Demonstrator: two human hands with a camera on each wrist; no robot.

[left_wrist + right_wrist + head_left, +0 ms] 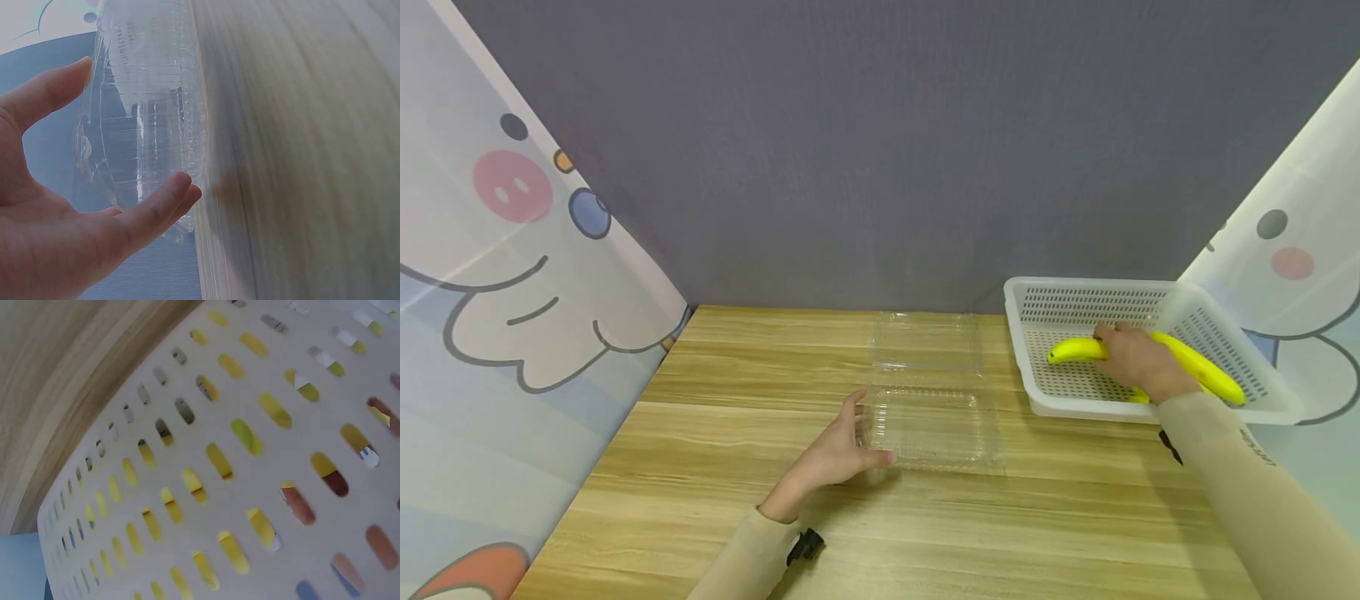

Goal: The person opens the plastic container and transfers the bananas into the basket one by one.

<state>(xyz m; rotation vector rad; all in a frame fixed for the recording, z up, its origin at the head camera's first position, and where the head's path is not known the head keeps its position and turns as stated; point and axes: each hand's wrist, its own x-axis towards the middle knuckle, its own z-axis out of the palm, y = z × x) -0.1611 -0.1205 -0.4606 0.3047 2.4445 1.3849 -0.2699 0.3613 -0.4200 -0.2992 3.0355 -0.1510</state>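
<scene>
A clear plastic clamshell box (pixel 928 425) lies on the wooden table with its lid (pixel 927 340) laid back. My left hand (pixel 838 446) straddles the box's left end, thumb and fingers spread wide. In the left wrist view, the left hand (pixel 75 206) has one fingertip right at the box's rim and other fingers extended along its side. Inside the white basket, my right hand (pixel 1138 360) grips a yellow banana (pixel 1075 350) from above. A longer banana (pixel 1206 371) lies beside that hand. Slots in the basket wall (pixel 206 425) show yellow and fingers behind them in the right wrist view.
The white slotted basket (pixel 1033 392) stands at the table's back right, close to the printed side curtain (pixel 1311 367). Part of another yellow piece (pixel 1138 398) shows under the right wrist. A grey panel (pixel 850 167) rises behind the wooden table (pixel 715 450).
</scene>
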